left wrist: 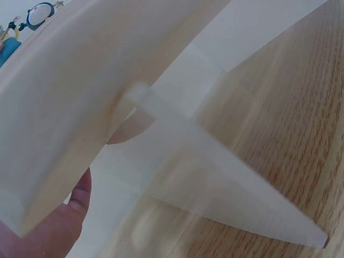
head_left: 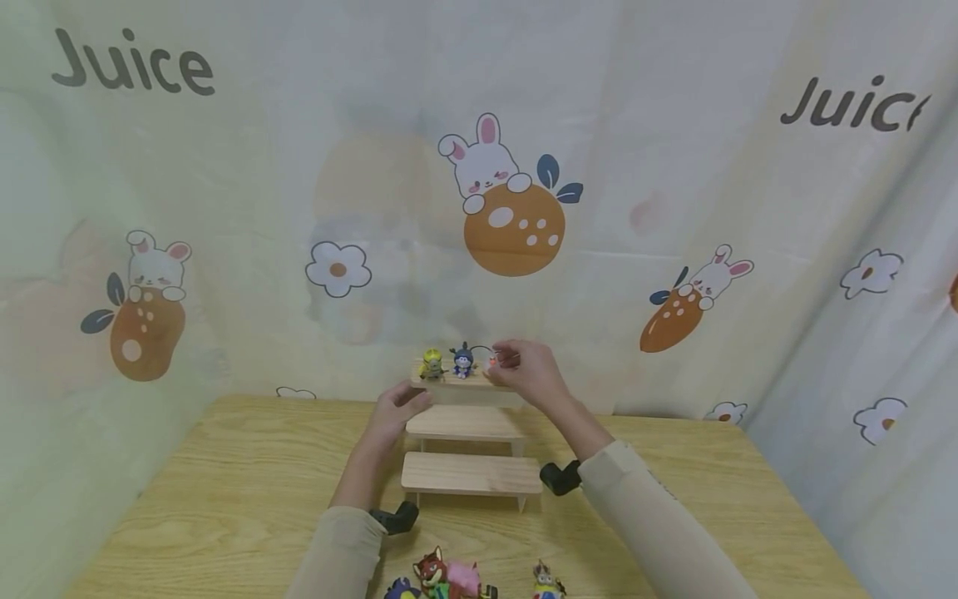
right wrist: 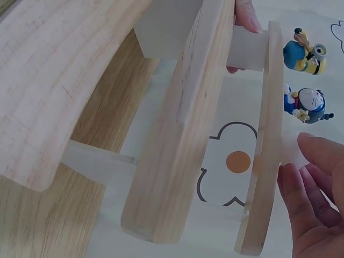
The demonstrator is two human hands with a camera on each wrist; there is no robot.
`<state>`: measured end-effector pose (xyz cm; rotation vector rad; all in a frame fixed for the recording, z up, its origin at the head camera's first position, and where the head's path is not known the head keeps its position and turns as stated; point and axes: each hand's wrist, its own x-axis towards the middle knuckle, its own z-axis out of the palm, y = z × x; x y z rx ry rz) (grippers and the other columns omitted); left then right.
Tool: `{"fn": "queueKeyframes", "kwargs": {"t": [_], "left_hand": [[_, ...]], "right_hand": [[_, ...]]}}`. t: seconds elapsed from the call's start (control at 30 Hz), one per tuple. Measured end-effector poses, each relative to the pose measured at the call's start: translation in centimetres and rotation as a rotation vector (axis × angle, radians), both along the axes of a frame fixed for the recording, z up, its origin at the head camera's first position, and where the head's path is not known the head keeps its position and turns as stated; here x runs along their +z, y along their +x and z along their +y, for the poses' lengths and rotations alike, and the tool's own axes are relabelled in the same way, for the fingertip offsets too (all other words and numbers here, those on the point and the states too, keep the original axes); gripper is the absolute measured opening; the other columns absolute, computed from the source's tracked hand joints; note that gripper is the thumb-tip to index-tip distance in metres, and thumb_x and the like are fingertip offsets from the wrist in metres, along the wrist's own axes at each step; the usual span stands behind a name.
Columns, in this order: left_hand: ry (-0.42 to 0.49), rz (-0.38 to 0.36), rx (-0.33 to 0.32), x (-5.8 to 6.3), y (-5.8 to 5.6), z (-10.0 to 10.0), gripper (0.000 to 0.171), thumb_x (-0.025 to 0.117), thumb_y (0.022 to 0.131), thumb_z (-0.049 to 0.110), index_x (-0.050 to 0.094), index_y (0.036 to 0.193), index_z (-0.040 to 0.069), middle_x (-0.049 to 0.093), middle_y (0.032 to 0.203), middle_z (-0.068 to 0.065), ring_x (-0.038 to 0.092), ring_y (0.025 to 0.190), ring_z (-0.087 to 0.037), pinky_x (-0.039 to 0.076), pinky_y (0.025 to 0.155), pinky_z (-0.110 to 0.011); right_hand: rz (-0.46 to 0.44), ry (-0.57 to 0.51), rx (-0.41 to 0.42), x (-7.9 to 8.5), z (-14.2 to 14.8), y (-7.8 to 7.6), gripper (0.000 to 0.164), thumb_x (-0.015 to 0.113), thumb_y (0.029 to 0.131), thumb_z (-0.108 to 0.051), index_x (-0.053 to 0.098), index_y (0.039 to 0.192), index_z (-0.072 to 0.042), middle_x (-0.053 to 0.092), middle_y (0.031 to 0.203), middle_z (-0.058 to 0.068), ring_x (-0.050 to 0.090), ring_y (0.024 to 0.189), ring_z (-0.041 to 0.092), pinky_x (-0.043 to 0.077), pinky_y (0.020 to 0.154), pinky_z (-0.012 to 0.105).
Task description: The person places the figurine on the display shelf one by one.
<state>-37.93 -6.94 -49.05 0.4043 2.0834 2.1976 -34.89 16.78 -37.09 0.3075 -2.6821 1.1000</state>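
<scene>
Pale wood under pressure here: on the stand's (head_left: 471, 472) top step (head_left: 467, 384), the right hand (head_left: 528, 372) crowds the dark-blue figure (head_left: 463, 362) just left of its fingertips, and one nudge could tip that into the yellow figure (head_left: 432, 364) farther left. Fingers curled, nearly closed, the hand seems to pinch a small pale thing (head_left: 491, 363), mostly hidden. Across from it, the left hand (head_left: 392, 412) grips the step's left end; a slip there could jolt everything above.

Two hands (head_left: 392, 416), three wooden shelves (head_left: 470, 472), one tabletop (head_left: 254, 466); at least two figurines (head_left: 463, 363) on the top shelf (head_left: 458, 383), at least four more figurines (head_left: 437, 574) below.
</scene>
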Motion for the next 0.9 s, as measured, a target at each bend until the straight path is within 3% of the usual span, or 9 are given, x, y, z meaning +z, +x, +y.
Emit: {"fn": "queueKeyframes", "kwargs": {"t": [0.67, 0.9], "left_hand": [[0.002, -0.011, 0.005, 0.10, 0.01, 0.28, 0.039, 0.063, 0.091, 0.019, 0.057, 0.127, 0.005, 0.057, 0.129, -0.020, 0.055, 0.116, -0.026, 0.040, 0.107, -0.044], [0.003, -0.012, 0.015, 0.08, 0.09, 0.21, 0.050, 0.066, 0.089, 0.026, 0.053, 0.132, 0.004, 0.057, 0.129, -0.018, 0.054, 0.118, -0.027, 0.040, 0.107, -0.043]], "right_hand": [[-0.046, -0.016, 0.020, 0.00, 0.20, -0.15, 0.041, 0.075, 0.081, -0.017, 0.064, 0.118, -0.004, 0.069, 0.104, 0.011, 0.066, 0.097, 0.025, 0.056, 0.084, 0.037], [-0.058, -0.005, 0.037, 0.23, 0.15, 0.12, 0.036, 0.075, 0.081, -0.018, 0.062, 0.111, -0.003, 0.067, 0.101, 0.009, 0.064, 0.096, 0.023, 0.055, 0.084, 0.037]]}}
